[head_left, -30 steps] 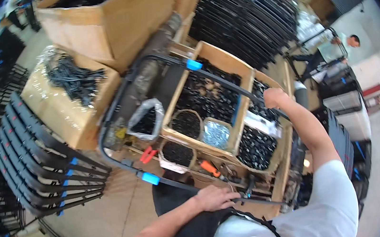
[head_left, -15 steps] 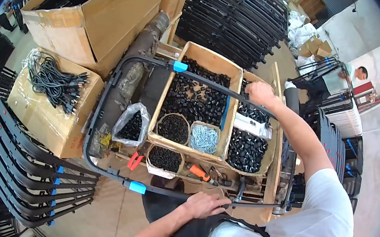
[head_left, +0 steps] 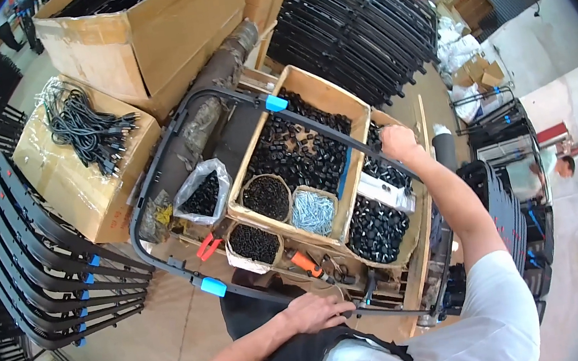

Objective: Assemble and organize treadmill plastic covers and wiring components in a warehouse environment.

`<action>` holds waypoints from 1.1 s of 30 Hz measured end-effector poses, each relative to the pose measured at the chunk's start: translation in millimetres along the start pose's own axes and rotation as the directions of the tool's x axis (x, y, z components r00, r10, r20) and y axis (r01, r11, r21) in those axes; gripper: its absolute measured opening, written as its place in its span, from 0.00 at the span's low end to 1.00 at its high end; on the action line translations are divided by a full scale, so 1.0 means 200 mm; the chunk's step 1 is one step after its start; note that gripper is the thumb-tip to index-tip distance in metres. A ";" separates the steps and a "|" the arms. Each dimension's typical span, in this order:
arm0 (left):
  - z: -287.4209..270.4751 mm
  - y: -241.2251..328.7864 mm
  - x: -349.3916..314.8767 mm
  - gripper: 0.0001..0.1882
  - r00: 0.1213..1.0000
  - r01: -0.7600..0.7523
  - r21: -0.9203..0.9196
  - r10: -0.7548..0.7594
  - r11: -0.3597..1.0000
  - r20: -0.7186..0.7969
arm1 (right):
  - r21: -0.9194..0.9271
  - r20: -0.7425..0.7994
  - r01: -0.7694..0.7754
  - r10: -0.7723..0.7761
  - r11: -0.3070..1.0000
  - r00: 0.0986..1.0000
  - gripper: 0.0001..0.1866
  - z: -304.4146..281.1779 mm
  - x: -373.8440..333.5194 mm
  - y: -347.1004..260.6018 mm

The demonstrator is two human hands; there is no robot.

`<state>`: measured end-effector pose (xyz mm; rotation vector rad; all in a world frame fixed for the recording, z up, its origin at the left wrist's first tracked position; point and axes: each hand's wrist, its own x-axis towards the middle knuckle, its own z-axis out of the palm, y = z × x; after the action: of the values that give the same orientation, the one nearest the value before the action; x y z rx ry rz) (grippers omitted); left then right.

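Note:
A large black tubular frame with blue clips lies across the parts bins in front of me. My left hand is closed round its near bar, close to my apron. Beyond the far bar, my right hand reaches down over a compartment of black parts. Its fingers curl downward, and what they hold, if anything, is hidden. A white strip-shaped piece lies just nearer than that hand. Black caps fill the compartment below it. The wooden box alongside holds more black fittings and silver screws.
Red-handled pliers and an orange-and-black power tool lie near the bins. At left, a carton bears bundled black cables. Curved black frames are stacked beside it. Another person is at the right.
My right hand has turned slightly, its fingers now more tucked under. My left hand stays on the near bar. The person at right has moved lower in the picture.

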<state>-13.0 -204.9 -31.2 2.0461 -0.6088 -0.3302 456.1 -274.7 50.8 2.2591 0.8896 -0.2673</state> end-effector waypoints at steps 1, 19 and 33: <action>0.01 0.01 -0.02 0.22 1.000 0.000 0.004 0.000 1.000 -0.005 | 0.092 -0.059 0.039 -0.034 0.995 0.998 0.12 0.03 -0.04 -0.02; 0.05 0.04 -0.01 0.25 0.997 0.073 -0.018 -0.073 0.997 -0.012 | 0.423 -0.189 0.065 0.018 0.904 0.982 0.23 0.17 0.01 -0.09; 0.06 0.37 0.00 0.38 0.971 0.127 0.358 -0.043 0.925 -0.234 | 0.511 -0.352 0.046 0.159 0.859 0.923 0.29 0.24 -0.33 -0.31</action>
<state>-39.1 -245.9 26.4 2.4374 -0.4683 -0.0310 369.4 -308.5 9.2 2.9013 1.0376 -0.0254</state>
